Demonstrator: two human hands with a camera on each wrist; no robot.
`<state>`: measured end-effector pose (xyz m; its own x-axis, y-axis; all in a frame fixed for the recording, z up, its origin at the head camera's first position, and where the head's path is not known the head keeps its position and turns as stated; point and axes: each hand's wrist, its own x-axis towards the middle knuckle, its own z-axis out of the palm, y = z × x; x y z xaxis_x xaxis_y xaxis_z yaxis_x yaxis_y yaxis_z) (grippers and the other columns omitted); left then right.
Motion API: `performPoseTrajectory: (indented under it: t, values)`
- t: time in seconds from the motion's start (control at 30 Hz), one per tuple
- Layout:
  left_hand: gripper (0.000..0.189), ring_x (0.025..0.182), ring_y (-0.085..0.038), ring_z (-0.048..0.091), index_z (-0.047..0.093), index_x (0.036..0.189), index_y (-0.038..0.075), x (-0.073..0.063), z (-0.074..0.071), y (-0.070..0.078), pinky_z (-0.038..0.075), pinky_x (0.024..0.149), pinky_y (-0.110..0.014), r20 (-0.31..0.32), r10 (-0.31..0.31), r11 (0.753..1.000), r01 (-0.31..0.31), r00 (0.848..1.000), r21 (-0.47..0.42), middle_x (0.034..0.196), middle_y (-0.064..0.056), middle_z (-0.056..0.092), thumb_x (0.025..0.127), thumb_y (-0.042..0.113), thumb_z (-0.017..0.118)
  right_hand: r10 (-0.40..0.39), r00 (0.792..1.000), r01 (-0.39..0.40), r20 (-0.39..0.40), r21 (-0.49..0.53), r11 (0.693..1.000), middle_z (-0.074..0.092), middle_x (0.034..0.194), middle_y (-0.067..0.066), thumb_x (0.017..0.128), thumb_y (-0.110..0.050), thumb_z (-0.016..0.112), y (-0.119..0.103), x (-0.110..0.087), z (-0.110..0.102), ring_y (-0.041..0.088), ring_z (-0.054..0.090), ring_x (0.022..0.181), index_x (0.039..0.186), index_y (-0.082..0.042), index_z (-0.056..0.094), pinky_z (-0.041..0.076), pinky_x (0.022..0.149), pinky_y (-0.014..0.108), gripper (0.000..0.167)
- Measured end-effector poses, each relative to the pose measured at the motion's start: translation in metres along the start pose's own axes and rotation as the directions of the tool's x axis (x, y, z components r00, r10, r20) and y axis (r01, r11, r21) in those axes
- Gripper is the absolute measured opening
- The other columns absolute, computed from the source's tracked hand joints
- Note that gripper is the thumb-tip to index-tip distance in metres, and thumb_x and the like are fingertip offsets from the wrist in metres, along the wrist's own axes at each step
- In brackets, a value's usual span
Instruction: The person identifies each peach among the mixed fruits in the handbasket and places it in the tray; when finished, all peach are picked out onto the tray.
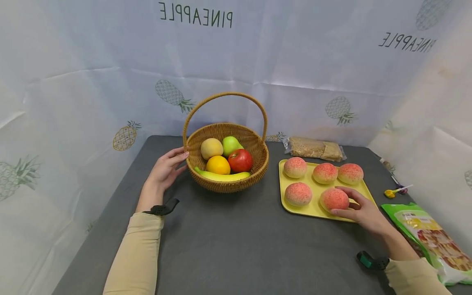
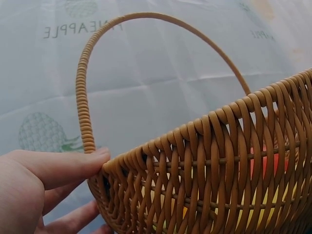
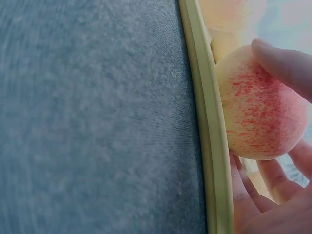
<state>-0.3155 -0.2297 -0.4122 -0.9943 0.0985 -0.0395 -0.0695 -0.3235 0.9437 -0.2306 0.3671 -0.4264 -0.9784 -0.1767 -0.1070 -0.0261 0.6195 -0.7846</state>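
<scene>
A wicker basket [image 1: 226,186] with a tall hoop handle holds a banana [image 1: 221,177], an orange [image 1: 218,165], a red apple [image 1: 240,160], a green pear [image 1: 231,144] and a pale yellow round fruit [image 1: 212,148]. My left hand [image 1: 165,169] touches its left side. In the left wrist view the thumb [image 2: 73,165] lies straight on the rim by the handle's base, the other fingers beside the outer wall. On a yellow tray [image 1: 315,210] sit several red-speckled peaches. My right hand [image 1: 363,211] grips the front right peach [image 3: 263,107], thumb above and fingers around it.
Behind the tray lies a clear bag of tan flakes [image 1: 313,148]. Two lollipops [image 1: 391,193] and a green food packet [image 1: 435,241] lie at the right. Pineapple-printed white cloth [image 1: 295,61] hangs behind and beside the dark table [image 1: 239,246].
</scene>
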Motion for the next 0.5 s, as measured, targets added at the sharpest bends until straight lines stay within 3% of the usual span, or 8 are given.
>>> performPoseTrajectory:
  t: [0.5]
  values:
    - [0.059, 0.144, -0.025, 0.038, 0.047, 0.151, 0.003, -0.0012, -0.0016, 0.0000, 0.034, 0.116, -0.044, 0.015, 0.002, 1.000, -0.002, 1.000, -0.008, 0.144, -0.007, 0.050, 0.100, 0.021, 0.071, 0.001, 0.997, -0.004, -0.077, -0.030, 1.000, 0.042, 0.151, 0.016, 0.093, -0.036, 0.078, -0.0009, -0.0061, 0.0087, 0.044, 0.050, 0.128, 0.160, -0.013, 0.031, 0.052, 0.083, 0.030, 0.085]
